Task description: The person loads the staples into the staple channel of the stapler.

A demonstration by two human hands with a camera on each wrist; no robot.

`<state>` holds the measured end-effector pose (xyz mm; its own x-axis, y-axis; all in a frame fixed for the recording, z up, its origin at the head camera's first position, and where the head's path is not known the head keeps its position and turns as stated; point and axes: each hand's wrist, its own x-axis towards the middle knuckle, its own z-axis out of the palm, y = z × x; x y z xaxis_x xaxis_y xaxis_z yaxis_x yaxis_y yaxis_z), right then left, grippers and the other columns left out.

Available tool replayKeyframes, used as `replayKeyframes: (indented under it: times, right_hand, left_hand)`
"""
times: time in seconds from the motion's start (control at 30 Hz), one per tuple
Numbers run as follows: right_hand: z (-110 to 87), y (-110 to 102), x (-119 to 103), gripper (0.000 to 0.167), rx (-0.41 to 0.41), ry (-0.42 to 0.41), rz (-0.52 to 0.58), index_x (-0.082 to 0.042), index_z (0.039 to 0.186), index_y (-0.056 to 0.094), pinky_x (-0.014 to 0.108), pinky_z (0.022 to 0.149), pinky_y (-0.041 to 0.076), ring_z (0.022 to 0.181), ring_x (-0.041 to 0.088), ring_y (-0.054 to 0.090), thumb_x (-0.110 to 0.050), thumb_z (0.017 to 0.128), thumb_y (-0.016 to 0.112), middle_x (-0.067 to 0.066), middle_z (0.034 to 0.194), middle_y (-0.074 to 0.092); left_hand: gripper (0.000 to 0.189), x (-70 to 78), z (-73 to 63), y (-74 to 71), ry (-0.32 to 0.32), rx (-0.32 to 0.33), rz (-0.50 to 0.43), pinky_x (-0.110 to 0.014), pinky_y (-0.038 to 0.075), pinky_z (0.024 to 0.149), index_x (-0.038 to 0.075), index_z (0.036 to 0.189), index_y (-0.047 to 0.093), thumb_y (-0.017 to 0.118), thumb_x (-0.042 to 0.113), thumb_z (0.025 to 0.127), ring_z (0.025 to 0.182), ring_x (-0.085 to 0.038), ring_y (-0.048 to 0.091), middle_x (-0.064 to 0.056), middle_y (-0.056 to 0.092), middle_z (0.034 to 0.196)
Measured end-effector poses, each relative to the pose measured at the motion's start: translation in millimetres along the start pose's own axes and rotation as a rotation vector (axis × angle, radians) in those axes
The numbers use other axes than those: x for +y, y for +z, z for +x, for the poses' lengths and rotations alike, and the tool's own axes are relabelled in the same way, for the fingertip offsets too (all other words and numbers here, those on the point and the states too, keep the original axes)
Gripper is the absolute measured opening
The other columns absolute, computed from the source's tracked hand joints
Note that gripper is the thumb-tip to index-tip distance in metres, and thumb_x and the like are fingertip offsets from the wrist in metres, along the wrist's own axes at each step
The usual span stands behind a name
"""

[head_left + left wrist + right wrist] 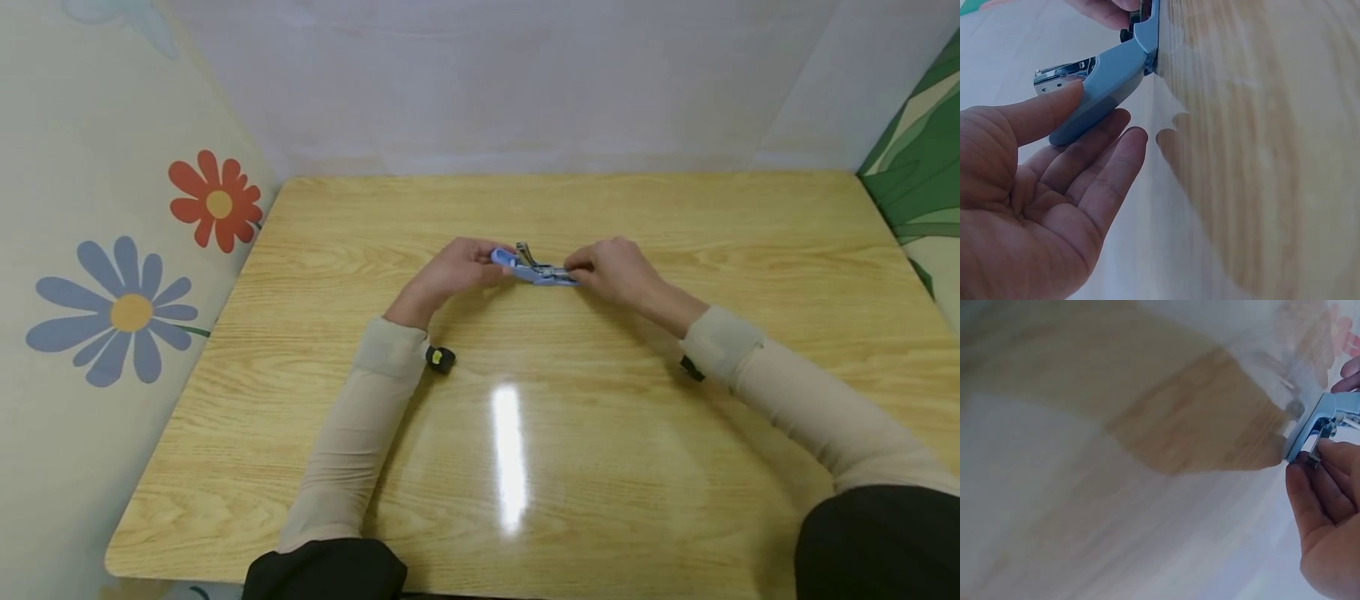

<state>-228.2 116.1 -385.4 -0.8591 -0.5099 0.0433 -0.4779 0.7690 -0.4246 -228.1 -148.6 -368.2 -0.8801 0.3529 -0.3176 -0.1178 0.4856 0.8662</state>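
Note:
A light blue stapler [528, 272] is opened wide over the middle of the table, its metal parts exposed. My left hand [459, 271] holds the raised top arm; in the left wrist view the thumb lies on one side of that blue arm [1113, 78] and the fingers on the other. From the right, my right hand [617, 268] pinches the far end of the stapler. The right wrist view has thumb and fingers at the metal magazine [1317, 447], close beside the blue base [1300, 434]. Part of that end is hidden by the fingers.
The wooden table [570, 433] has a glossy top with a bright reflection in front of the hands. A pale wall [525, 92] stands behind its far edge, and painted flowers [131, 312] cover the left wall. Black wrist cameras [441, 359] hang at the cuffs.

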Motion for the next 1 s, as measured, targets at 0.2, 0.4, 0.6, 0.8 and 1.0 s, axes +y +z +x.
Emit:
replayKeyframes:
  times: [0.2,0.4,0.6,0.8,1.0]
  right_hand:
    - [-3.4,-4,11,0.021,-0.010,0.005,0.059,-0.010,0.115,0.078,0.047,0.100,0.053,0.110,0.030,0.071,-0.016,0.096,0.070,0.010,0.116,0.076]
    - [-6.4,-7,16,0.023,-0.038,0.052,0.109,-0.010,0.117,0.077,0.049,0.102,0.051,0.113,0.032,0.070,-0.015,0.096,0.070,0.011,0.117,0.076]
    - [-5.9,-9,17,0.024,-0.051,0.057,0.104,-0.011,0.119,0.076,0.050,0.105,0.049,0.117,0.033,0.068,-0.014,0.097,0.069,0.011,0.121,0.074]
    - [-3.9,-10,15,0.024,-0.049,0.043,0.100,-0.010,0.119,0.076,0.051,0.106,0.048,0.118,0.033,0.068,-0.014,0.097,0.069,0.011,0.121,0.074]
    - [-2.6,-10,15,0.022,-0.024,0.000,0.068,-0.008,0.116,0.077,0.051,0.105,0.048,0.114,0.034,0.070,-0.010,0.096,0.068,0.012,0.116,0.076]
  left_hand:
    - [0.038,-0.9,0.2,-1.7,0.002,-0.007,0.005,-0.029,0.047,0.079,0.012,0.137,0.064,0.066,0.018,0.099,0.092,-0.018,0.056,-0.010,0.071,0.123]
    - [0.039,-3.1,1.4,-1.9,0.006,-0.025,0.008,-0.028,0.045,0.075,0.012,0.139,0.063,0.065,0.018,0.100,0.088,-0.017,0.054,-0.010,0.071,0.124]
    - [0.042,-1.6,0.5,-2.3,-0.003,-0.027,-0.002,-0.027,0.046,0.075,0.012,0.142,0.060,0.065,0.017,0.100,0.087,-0.015,0.054,-0.011,0.070,0.124]
    - [0.047,0.6,-1.1,-2.8,-0.015,-0.018,0.010,-0.027,0.041,0.068,0.013,0.146,0.056,0.065,0.016,0.100,0.075,-0.013,0.048,-0.007,0.072,0.111]
    - [0.048,7.9,0.4,-0.1,0.023,0.003,0.155,-0.024,0.033,0.057,0.011,0.147,0.055,0.065,0.020,0.101,0.056,-0.010,0.032,-0.011,0.064,0.084]
